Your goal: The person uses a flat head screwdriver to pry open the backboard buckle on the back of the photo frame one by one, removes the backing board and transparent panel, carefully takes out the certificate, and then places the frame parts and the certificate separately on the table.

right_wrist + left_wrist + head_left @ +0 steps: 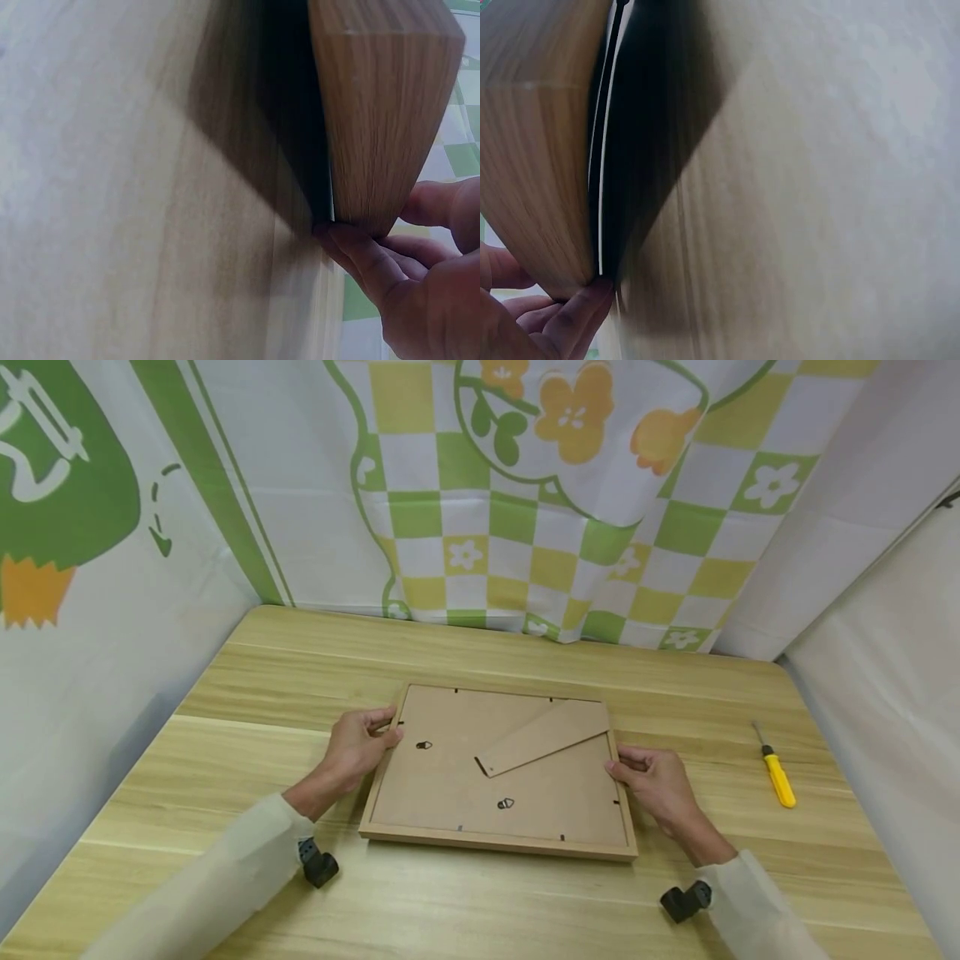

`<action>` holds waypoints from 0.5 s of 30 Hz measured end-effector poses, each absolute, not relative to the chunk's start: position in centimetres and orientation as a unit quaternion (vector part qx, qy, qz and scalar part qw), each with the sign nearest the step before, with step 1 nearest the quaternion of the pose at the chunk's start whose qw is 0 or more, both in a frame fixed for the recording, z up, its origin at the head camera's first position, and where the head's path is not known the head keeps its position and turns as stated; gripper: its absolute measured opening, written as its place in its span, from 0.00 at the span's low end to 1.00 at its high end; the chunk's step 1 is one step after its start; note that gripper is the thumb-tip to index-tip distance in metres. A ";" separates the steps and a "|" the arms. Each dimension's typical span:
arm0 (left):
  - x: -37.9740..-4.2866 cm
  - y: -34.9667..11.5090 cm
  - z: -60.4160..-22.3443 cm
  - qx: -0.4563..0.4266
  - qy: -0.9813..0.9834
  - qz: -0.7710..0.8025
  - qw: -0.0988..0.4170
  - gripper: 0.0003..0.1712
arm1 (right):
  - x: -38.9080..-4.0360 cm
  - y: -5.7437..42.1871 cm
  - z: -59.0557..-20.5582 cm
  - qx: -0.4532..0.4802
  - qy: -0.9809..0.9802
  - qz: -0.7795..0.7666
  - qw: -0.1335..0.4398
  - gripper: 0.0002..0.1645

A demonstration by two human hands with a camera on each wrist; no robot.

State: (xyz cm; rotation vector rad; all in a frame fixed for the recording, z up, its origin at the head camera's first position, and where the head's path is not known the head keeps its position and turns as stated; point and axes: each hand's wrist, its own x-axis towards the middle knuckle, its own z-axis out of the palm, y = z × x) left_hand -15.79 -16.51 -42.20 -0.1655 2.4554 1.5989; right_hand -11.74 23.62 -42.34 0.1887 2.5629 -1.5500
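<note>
Head view: the left hand (352,750) and right hand (662,787) pinch opposite sides of the picture frame (442,785), held back-up between their fingers, thumbs on top, likely to balance its weight

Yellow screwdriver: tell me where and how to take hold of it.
Grip the screwdriver by its yellow handle, probably from above with the right hand, the nearer one, though it now holds the picture frame. The screwdriver lies flat, its thicker handle on the near side, thin shaft pointing away.
</note>
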 end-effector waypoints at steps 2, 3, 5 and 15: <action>-15.7 -16.4 -42.1 -0.051 0.839 0.533 0.097 0.27 | -11.7 23.6 -42.3 0.064 0.855 -0.511 0.069 0.26; -15.6 -16.4 -42.1 -0.049 0.842 0.530 0.094 0.27 | -11.7 23.6 -42.3 0.065 0.856 -0.509 0.070 0.26; -15.5 -16.3 -42.2 -0.044 0.845 0.526 0.088 0.26 | -11.7 23.6 -42.3 0.067 0.857 -0.506 0.071 0.26; -15.3 -16.2 -42.5 -0.039 0.848 0.523 0.078 0.26 | -11.7 23.5 -42.4 0.063 0.861 -0.500 0.064 0.25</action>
